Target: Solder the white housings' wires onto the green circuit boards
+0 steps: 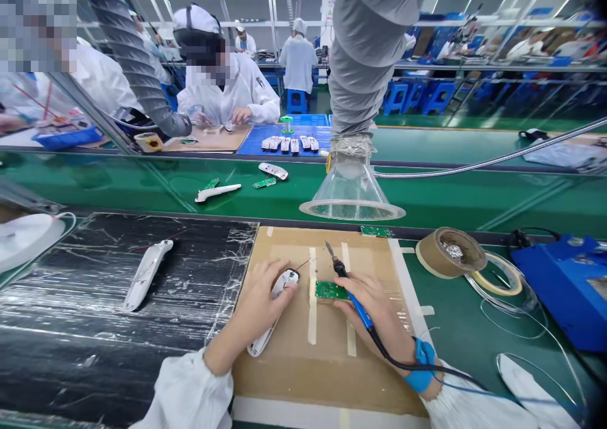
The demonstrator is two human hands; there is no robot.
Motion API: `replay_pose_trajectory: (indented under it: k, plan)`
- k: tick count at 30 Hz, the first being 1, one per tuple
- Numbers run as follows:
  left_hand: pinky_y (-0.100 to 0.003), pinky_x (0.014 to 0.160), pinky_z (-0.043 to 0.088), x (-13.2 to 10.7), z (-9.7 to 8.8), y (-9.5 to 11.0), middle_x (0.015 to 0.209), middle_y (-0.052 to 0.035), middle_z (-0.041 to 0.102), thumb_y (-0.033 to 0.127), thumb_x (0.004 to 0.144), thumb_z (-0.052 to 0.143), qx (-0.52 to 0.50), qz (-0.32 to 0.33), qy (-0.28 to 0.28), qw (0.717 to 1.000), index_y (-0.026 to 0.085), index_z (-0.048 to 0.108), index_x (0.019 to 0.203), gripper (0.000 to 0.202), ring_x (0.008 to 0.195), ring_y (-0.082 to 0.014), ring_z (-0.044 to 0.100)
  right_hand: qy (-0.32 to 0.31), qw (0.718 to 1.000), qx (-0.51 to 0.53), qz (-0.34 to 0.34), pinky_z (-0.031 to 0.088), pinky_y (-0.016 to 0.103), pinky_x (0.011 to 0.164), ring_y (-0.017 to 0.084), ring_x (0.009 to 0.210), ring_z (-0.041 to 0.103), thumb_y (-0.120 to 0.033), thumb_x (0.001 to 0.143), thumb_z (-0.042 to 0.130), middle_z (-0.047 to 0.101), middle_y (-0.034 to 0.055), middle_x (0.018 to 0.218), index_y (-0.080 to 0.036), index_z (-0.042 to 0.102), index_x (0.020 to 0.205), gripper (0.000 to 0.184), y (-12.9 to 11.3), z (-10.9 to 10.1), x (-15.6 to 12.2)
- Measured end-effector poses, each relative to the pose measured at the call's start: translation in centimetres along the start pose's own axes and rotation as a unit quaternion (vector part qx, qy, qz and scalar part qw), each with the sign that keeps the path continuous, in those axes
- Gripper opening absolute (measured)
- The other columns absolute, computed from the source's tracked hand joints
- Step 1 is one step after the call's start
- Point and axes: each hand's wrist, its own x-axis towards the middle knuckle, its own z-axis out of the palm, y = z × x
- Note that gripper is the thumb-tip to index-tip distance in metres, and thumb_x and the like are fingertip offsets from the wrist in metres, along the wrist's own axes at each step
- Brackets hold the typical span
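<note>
My left hand is closed round a long white plastic housing, which slants across the cardboard mat. A thin wire pokes out of the housing's upper end. In my right hand are two things: a green circuit board pinched at its right end, and a soldering iron with a blue handle lying across the hand. The iron's tip points up and away, above the board and apart from it. A blue wrist strap circles my right wrist. Fingers partly hide the housing and the board.
Another housing lies on the black film at left. A clear fume hood hangs ahead. Tape rolls, solder wire and a blue box sit at right. Boards and housings lie on the green belt. A co-worker sits opposite.
</note>
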Motion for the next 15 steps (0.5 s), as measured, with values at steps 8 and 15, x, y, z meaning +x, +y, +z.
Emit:
replay_pose_trajectory:
  k: [8,15]
  plan:
    - [-0.040,0.089,0.050,1.9,1.6,3.1,0.093,-0.0047,0.067,0.030,0.102,0.050,-0.112,0.025,-0.041,0.993,0.023,0.062,0.084,0.023,0.095,-0.0243,0.063,0.087,0.961,0.186,0.187,0.063,0.040,0.094,0.025,0.107,0.076,-0.030,0.108,0.064,0.078,0.0066,0.114,-0.027,0.070,0.128,0.020,-3.5,0.1,0.1]
    - [-0.034,0.081,0.048,-1.2,2.2,5.9,0.091,-0.0029,0.066,0.028,0.103,0.054,-0.212,0.027,-0.059,0.975,0.023,0.065,0.085,0.022,0.088,-0.0207,0.064,0.119,0.882,0.321,0.323,0.064,0.028,0.072,0.021,0.089,0.078,-0.041,0.098,0.076,0.079,0.0051,0.099,-0.024,0.074,0.120,0.028,-6.0,0.4,1.7]
